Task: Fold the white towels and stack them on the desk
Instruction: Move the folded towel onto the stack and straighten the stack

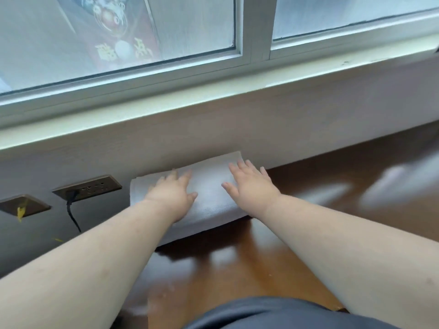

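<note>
A folded white towel (209,186) lies on the brown wooden desk (237,257), pushed up against the wall under the window. My left hand (172,193) rests flat on the towel's left part, fingers straight and spread. My right hand (251,184) lies flat on its right part, fingers pointing towards the wall. Both palms press down on the top of the towel. The towel looks thick at its near edge; I cannot tell how many layers it has.
The wall (285,119) and a pale window sill (213,96) rise right behind the towel. Left of it sit two wall sockets (88,187), one with a black cable (72,214) plugged in. A blurred pale shape (392,184) shows on the desk at the right.
</note>
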